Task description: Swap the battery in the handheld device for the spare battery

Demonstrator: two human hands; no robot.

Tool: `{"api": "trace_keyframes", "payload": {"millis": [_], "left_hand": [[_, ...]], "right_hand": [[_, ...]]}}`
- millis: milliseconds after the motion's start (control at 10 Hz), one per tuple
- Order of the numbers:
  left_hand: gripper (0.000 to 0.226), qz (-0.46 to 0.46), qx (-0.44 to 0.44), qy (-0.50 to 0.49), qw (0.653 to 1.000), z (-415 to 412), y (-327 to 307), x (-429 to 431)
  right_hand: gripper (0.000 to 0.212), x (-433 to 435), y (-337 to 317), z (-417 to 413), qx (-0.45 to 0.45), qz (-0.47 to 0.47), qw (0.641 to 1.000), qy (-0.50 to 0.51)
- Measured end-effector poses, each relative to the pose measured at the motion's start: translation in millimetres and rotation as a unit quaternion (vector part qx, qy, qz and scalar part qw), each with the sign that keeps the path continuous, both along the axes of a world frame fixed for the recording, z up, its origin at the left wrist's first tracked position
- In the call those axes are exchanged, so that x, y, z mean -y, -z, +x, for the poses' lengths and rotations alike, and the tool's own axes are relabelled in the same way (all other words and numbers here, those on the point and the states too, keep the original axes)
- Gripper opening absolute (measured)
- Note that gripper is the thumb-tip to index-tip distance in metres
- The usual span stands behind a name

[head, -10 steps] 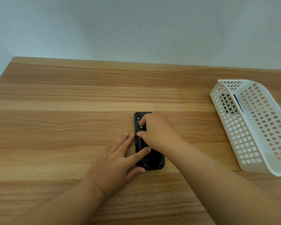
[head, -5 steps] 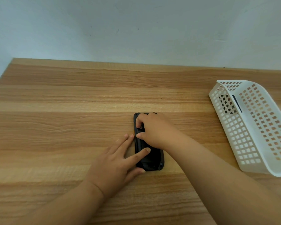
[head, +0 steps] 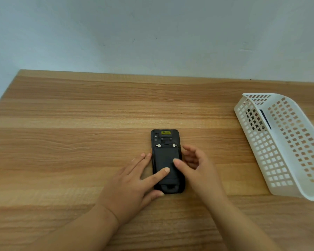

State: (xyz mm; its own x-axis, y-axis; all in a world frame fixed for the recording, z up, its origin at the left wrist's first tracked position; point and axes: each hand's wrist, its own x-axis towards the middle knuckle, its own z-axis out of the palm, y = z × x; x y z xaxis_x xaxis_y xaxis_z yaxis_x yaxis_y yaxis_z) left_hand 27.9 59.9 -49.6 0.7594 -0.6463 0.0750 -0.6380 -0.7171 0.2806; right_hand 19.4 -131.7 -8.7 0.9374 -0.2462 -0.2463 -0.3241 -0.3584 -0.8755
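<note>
A black handheld device (head: 166, 153) lies face down in the middle of the wooden table (head: 71, 142), its back cover on, with two small silver latches near its top and a yellow label above them. My left hand (head: 134, 185) lies flat beside its left edge, index finger pressing on the back cover and thumb against the bottom end. My right hand (head: 194, 165) hovers at the device's right side, fingers spread, thumb tip over the cover. A dark flat object, perhaps the spare battery (head: 257, 120), leans inside the white basket.
A white perforated plastic basket (head: 283, 147) stands at the right side of the table, long side angled toward me. A pale wall runs behind the table's far edge. The table's left corner is visible at the far left.
My right hand has come off the latch area at the top of the device and moved down and right, uncovering both silver latches. My left hand has stayed in place.
</note>
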Motion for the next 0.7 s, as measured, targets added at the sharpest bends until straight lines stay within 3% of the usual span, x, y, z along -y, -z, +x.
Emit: {"api": "trace_keyframes", "payload": {"millis": [200, 500, 600, 700], "left_hand": [[0.049, -0.005, 0.020, 0.006, 1.000, 0.3, 4.8, 0.3], [0.052, 0.004, 0.015, -0.014, 1.000, -3.7, -0.4, 0.4], [0.061, 0.028, -0.005, -0.016, 0.999, -4.7, -4.3, 1.3], [0.075, -0.004, -0.130, -0.049, 0.990, -2.8, -22.9, 0.4]], "right_hand": [[0.058, -1.7, 10.7, -8.8, 0.015, -0.026, 1.000, -0.004], [0.063, -0.6, 12.5, -8.3, 0.004, -0.023, 1.000, -0.009], [0.054, 3.2, 1.4, -8.6, -0.025, -0.005, 1.000, -0.013], [0.038, 20.0, -43.4, -10.5, -0.019, 0.028, 0.998, 0.046]]}}
